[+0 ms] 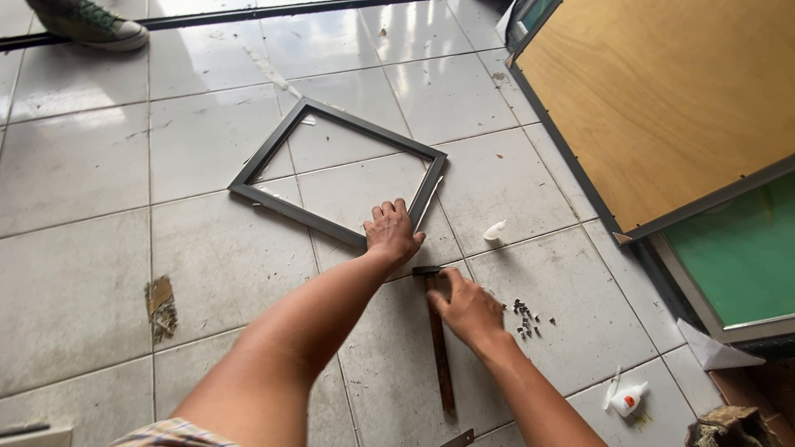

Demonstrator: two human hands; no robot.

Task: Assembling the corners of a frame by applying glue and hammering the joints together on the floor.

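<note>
One dark picture frame (335,170), left hand (391,233) pressed flat on its near corner, grasping nothing, right hand (466,308) just below, clenched around one hammer (439,339), head partly hidden, small nails (524,318) right of it, count unclear.

A shoe (89,23) is cut off at the top edge; the right hand (466,308) hides the upper handle of a hammer (440,348); small dark nails (527,317) are too tiny to distinguish individually.
</note>
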